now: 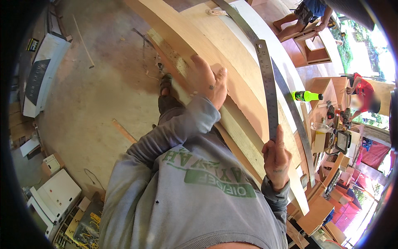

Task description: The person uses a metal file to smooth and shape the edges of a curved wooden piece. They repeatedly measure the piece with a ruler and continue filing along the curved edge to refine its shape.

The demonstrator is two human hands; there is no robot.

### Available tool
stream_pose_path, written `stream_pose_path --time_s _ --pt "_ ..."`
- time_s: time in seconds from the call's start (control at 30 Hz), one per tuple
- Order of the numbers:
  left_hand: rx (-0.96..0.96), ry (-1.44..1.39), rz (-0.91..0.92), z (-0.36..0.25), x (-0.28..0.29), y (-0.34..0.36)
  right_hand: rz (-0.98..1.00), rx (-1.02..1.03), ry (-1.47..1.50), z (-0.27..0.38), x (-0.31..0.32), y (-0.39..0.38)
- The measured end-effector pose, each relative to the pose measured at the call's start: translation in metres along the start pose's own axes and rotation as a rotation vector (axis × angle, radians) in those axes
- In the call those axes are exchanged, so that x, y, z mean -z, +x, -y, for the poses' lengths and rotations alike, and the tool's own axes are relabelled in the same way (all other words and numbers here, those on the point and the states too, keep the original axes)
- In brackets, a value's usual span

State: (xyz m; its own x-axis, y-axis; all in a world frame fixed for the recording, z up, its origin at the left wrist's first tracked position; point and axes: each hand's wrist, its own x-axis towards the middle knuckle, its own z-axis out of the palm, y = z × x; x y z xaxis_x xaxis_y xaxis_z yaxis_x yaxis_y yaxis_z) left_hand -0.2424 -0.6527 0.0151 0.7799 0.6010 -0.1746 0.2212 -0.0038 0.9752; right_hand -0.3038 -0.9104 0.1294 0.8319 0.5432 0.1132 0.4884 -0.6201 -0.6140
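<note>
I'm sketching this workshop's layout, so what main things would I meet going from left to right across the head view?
White casing with a dark panel → thin stick on the floor → person's left hand → metal ruler → yellow-green bottle → co-worker's red shirt.

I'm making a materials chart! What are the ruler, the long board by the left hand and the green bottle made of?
The ruler looks like metal: thin, flat, dull grey. The long board seems bare wood, pale tan without glossy coating. The bottle looks smooth and bright, maybe plastic or glass; I can't tell.
</note>
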Motion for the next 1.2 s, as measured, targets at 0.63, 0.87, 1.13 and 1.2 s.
stream_pose_path --time_s 0.63,0.87,1.13,1.2 --pt "-1.130 0.587 0.342 0.027 0.069 0.037 -0.185 -0.155 0.090 0.038 -0.042 -0.016" --pt "-0.985 0.978 0.129 0.030 0.177 0.123 -0.251 -0.218 0.061 0.106 -0.092 0.010" --pt "-0.661 0.954 0.022 0.067 0.399 0.201 -0.517 -0.363 0.391 0.217 -0.200 0.091" --pt "-0.546 1.060 0.059 0.072 0.439 0.208 -0.526 -0.391 0.452 0.233 -0.220 0.113"
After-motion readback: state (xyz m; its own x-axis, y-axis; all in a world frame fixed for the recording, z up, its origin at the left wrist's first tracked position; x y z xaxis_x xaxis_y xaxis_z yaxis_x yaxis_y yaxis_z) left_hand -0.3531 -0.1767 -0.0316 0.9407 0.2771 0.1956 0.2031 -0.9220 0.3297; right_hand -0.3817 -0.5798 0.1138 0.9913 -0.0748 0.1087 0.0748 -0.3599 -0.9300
